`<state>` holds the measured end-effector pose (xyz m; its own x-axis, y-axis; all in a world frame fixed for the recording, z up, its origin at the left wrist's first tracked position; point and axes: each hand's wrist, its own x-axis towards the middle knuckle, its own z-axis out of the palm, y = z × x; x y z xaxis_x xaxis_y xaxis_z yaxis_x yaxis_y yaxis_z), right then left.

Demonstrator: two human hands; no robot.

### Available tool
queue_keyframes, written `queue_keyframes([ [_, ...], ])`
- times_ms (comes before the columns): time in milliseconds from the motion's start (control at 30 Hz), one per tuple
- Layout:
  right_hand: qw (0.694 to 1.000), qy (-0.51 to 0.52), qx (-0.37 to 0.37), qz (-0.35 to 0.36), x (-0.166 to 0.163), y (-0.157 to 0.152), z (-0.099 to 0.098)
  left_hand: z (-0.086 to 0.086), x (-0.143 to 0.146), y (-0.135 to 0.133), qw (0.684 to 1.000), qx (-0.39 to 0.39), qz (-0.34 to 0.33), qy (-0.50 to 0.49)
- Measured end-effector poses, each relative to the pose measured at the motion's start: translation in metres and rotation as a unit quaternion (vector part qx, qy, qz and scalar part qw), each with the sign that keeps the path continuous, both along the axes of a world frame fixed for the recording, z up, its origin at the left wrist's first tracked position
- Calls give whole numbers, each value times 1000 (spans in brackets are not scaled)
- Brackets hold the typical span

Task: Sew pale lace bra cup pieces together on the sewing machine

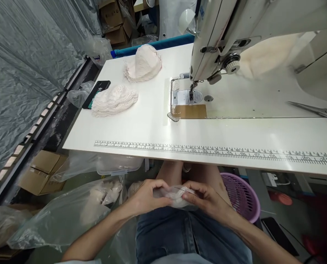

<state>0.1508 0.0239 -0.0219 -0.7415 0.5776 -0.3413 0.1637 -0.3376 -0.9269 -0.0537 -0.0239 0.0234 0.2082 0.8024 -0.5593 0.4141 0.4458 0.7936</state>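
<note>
Over my lap, below the table's front edge, my left hand [153, 197] and my right hand [203, 198] both grip a small piece of white lacy fabric [177, 196]. Thumb and fingers of each hand pinch one side of it; part of the cloth is covered by them. On the white sewing table [147, 128] lies a stack of pale lace pieces [115, 99], partly over a dark phone-like item [99, 90]. Behind it sits a domed pile of pale fabric cups [145, 63]. The sewing machine [207, 55] stands to the right, its needle and presser foot over the plate.
Scissors [311, 109] lie at the table's right. A printed ruler [207, 149] runs along the front edge. Beside my right leg is a purple basket [242, 196]. Plastic bags [70, 212] and a cardboard box [42, 172] crowd the floor at left. A black phone [279, 234] lies low right.
</note>
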Motion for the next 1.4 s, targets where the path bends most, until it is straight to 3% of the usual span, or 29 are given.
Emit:
queue_keyframes([
  [200,997,6,-45,59,0,0,-4,-5,1,-2,999,-20,6,-40],
  [433,991,6,-127,32,11,3,-15,-5,-3,-1,995,-40,-49,-71],
  [633,983,15,-168,71,16,5,-11,-9,2,0,994,-62,-55,-72],
  [967,981,23,-178,73,22,8,-18,-10,-9,-2,986,-94,-87,-104],
  [1233,983,-9,-171,61,33,7,-31,-17,-9,-3,977,-143,-33,-153],
  [1400,981,-26,-182,57,32,6,-35,-21,-12,-5,975,-147,-33,-165],
])
